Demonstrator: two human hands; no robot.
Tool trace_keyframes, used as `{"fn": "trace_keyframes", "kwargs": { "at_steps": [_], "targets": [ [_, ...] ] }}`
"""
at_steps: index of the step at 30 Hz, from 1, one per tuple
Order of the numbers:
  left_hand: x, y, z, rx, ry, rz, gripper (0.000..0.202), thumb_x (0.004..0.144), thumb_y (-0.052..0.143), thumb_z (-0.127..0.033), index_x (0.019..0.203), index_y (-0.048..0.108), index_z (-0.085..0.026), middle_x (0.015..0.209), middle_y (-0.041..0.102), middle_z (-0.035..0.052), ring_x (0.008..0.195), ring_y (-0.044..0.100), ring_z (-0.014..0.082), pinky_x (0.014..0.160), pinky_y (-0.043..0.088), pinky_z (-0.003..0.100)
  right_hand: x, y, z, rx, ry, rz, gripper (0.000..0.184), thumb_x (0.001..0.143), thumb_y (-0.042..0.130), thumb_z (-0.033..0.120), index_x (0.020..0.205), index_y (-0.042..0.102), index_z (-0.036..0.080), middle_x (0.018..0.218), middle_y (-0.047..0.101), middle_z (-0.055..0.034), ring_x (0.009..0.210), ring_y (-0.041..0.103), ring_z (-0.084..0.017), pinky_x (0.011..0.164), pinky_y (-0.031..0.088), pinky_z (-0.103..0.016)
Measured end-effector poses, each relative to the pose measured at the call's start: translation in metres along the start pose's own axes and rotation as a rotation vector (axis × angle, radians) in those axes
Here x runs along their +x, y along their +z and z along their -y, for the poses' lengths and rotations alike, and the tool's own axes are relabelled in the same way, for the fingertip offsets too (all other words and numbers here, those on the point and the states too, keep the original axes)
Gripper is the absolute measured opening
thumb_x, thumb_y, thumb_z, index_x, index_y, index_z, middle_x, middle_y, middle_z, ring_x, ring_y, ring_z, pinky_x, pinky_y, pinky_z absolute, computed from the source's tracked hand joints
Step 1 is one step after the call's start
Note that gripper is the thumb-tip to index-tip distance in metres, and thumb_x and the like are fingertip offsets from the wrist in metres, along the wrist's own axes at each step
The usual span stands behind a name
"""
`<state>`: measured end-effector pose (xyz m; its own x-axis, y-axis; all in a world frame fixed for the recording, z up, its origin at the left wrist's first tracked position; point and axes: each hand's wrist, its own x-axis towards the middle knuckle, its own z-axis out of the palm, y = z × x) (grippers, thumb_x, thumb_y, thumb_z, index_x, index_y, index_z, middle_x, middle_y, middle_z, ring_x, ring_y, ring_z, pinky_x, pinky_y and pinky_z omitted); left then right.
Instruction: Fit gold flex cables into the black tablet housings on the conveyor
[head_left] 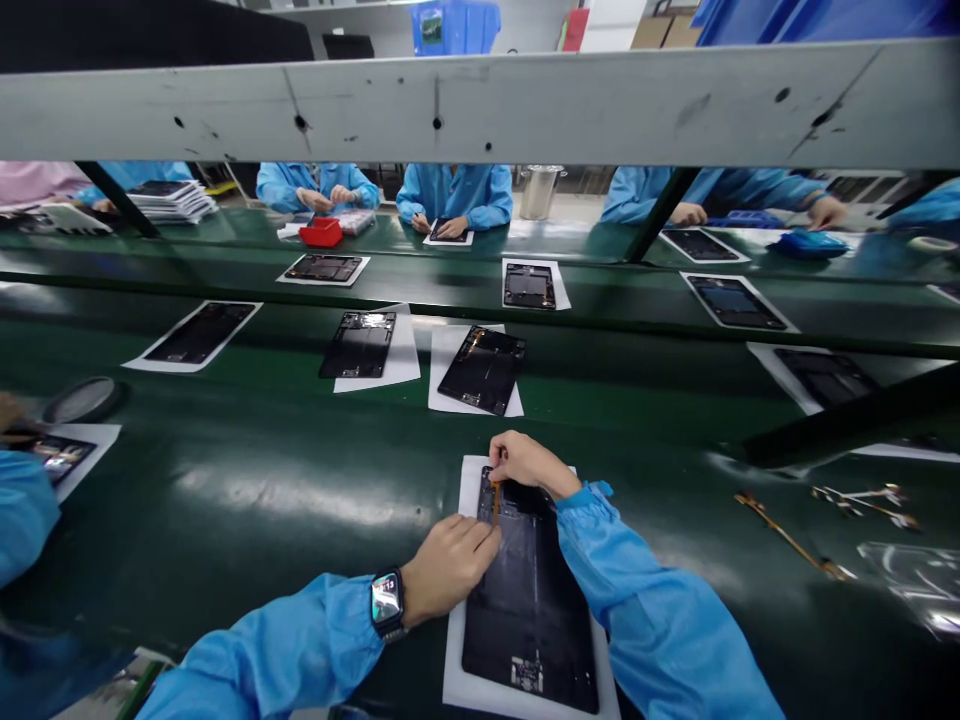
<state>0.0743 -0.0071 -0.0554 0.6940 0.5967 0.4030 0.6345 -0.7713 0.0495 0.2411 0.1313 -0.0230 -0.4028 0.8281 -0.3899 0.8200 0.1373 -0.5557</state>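
A black tablet housing (536, 600) lies open side up on a white sheet (459, 650) in front of me. A thin orange flex cable (496, 503) runs along its upper left part, between my two hands. My right hand (529, 464) reaches over the housing's top left corner, its fingers pinched at the cable's far end. My left hand (452, 565) comes in from the left, fingers closed together at the cable's near end; the fingertips are partly hidden. At the housing's bottom, a small silvery board (527, 673) shows.
To my right lie a loose flex cable (791, 540), more cables (866, 502) and a clear plastic bag (919, 580). Tablet housings on sheets (484, 370) sit beyond my hands. A dark post (847, 415) slants at right; a beam (480, 110) crosses above. Co-workers (454, 195) sit opposite.
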Motion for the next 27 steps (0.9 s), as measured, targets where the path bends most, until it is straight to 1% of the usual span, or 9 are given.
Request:
{"fn": "trace_keyframes", "kwargs": {
  "at_steps": [5, 8, 11, 13, 17, 20, 23, 25, 27],
  "targets": [
    [-0.001, -0.001, 0.003, -0.019, 0.036, 0.017, 0.023, 0.101, 0.035, -0.012, 0.111, 0.055, -0.008, 0.092, 0.067, 0.0099, 0.082, 0.066, 0.0175, 0.069, 0.052, 0.031, -0.006, -0.001, 0.003, -0.135, 0.041, -0.034, 0.020, 0.067, 0.081, 0.026, 0.072, 0.062, 0.021, 0.073, 0.063, 0.0017, 0.070, 0.056, -0.013, 0.057, 0.031, -0.023],
    [-0.001, -0.002, 0.004, -0.023, 0.044, 0.016, 0.022, 0.100, 0.036, -0.011, 0.111, 0.055, -0.007, 0.093, 0.068, 0.0104, 0.084, 0.067, 0.0186, 0.070, 0.053, 0.032, -0.008, -0.002, 0.001, -0.192, 0.060, -0.033, 0.020, 0.071, 0.079, 0.031, 0.073, 0.061, 0.022, 0.074, 0.064, 0.0007, 0.070, 0.057, -0.014, 0.058, 0.031, -0.024],
    [-0.002, -0.001, 0.005, -0.033, 0.041, 0.011, 0.022, 0.100, 0.036, -0.011, 0.112, 0.054, -0.006, 0.093, 0.069, 0.0104, 0.086, 0.067, 0.0187, 0.072, 0.053, 0.032, -0.007, -0.002, 0.000, -0.227, 0.058, -0.003, 0.027, 0.069, 0.080, 0.040, 0.074, 0.061, 0.022, 0.073, 0.064, 0.0016, 0.067, 0.058, -0.014, 0.056, 0.031, -0.023],
    [-0.002, 0.001, 0.005, -0.034, 0.038, 0.017, 0.022, 0.101, 0.036, -0.012, 0.111, 0.055, -0.007, 0.092, 0.069, 0.0104, 0.087, 0.067, 0.0185, 0.072, 0.053, 0.031, -0.008, 0.000, -0.001, -0.257, 0.046, -0.011, 0.033, 0.067, 0.081, 0.045, 0.078, 0.060, 0.022, 0.075, 0.065, 0.0007, 0.070, 0.060, -0.016, 0.056, 0.031, -0.024],
    [-0.002, 0.002, 0.005, -0.030, 0.043, 0.008, 0.024, 0.101, 0.034, -0.013, 0.109, 0.056, -0.008, 0.091, 0.069, 0.0101, 0.088, 0.067, 0.0182, 0.073, 0.053, 0.031, -0.017, 0.008, -0.002, -0.321, -0.038, -0.063, 0.032, 0.073, 0.078, 0.041, 0.090, 0.059, 0.023, 0.087, 0.067, -0.0028, 0.081, 0.063, -0.020, 0.061, 0.031, -0.026],
    [-0.003, 0.003, 0.006, -0.032, 0.041, -0.013, 0.024, 0.101, 0.034, -0.012, 0.109, 0.056, -0.007, 0.092, 0.069, 0.0099, 0.088, 0.067, 0.0175, 0.074, 0.052, 0.031, -0.025, 0.012, -0.006, -0.349, -0.123, -0.090, 0.029, 0.079, 0.074, 0.040, 0.096, 0.057, 0.024, 0.095, 0.066, -0.0027, 0.084, 0.063, -0.020, 0.064, 0.032, -0.026],
    [-0.005, 0.004, 0.007, -0.041, 0.034, -0.015, 0.022, 0.100, 0.036, -0.012, 0.107, 0.058, -0.009, 0.092, 0.068, 0.0087, 0.085, 0.066, 0.0170, 0.072, 0.052, 0.030, -0.029, 0.014, -0.012, -0.361, -0.156, -0.114, 0.026, 0.084, 0.070, 0.040, 0.097, 0.055, 0.023, 0.095, 0.065, -0.0021, 0.083, 0.062, -0.019, 0.065, 0.033, -0.027],
    [-0.007, 0.005, 0.007, -0.049, 0.011, -0.013, 0.021, 0.099, 0.039, -0.012, 0.105, 0.059, -0.011, 0.096, 0.068, 0.0085, 0.086, 0.065, 0.0172, 0.072, 0.052, 0.030, -0.031, 0.017, -0.016, -0.367, -0.162, -0.154, 0.025, 0.086, 0.067, 0.040, 0.098, 0.054, 0.023, 0.095, 0.064, -0.0021, 0.082, 0.062, -0.018, 0.065, 0.033, -0.027],
    [-0.008, 0.006, 0.007, -0.054, -0.003, -0.027, 0.021, 0.099, 0.040, -0.013, 0.104, 0.060, -0.011, 0.105, 0.067, 0.0098, 0.094, 0.064, 0.0184, 0.077, 0.052, 0.030, -0.032, 0.020, -0.018, -0.381, -0.165, -0.212, 0.024, 0.088, 0.066, 0.039, 0.099, 0.053, 0.022, 0.097, 0.063, -0.0027, 0.081, 0.062, -0.018, 0.064, 0.033, -0.028]
  ]
}}
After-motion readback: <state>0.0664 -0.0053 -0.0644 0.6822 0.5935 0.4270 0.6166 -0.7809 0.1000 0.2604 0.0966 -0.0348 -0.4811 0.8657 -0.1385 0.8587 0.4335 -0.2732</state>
